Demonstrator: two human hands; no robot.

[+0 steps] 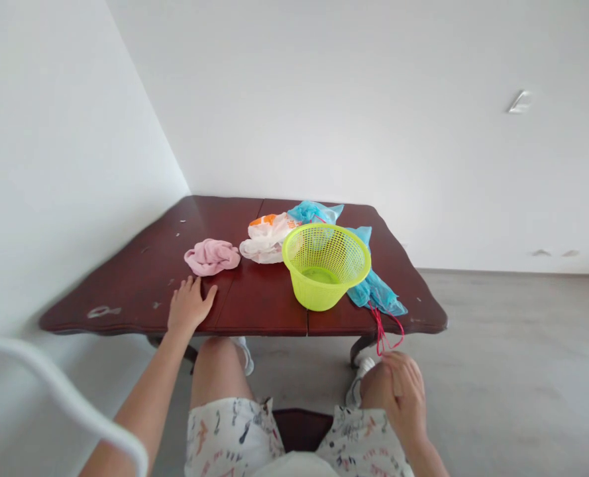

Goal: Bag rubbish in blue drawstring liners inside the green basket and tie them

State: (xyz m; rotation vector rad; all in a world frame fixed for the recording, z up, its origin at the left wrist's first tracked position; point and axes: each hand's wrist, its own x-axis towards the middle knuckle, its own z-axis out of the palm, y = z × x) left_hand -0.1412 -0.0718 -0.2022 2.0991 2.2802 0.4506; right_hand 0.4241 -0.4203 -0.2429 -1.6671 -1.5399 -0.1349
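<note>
My left hand [189,305] lies flat and open on the near edge of a dark red wooden table [254,305], just in front of a crumpled pink cloth [211,256]. On my right knee rests my right hand [403,391], fingers curled loosely, holding nothing; a red string [384,330] hangs from the table edge just above it. A lime green plastic basket [325,264] stands upright near the table's front. Behind it lie a white and orange plastic bag [268,236] and blue plastic bags [374,286].
The table sits in a corner between white walls. A white curved chair part [60,391] crosses the lower left. Grey floor [513,371] extends to the right. My knees are under the table's front edge.
</note>
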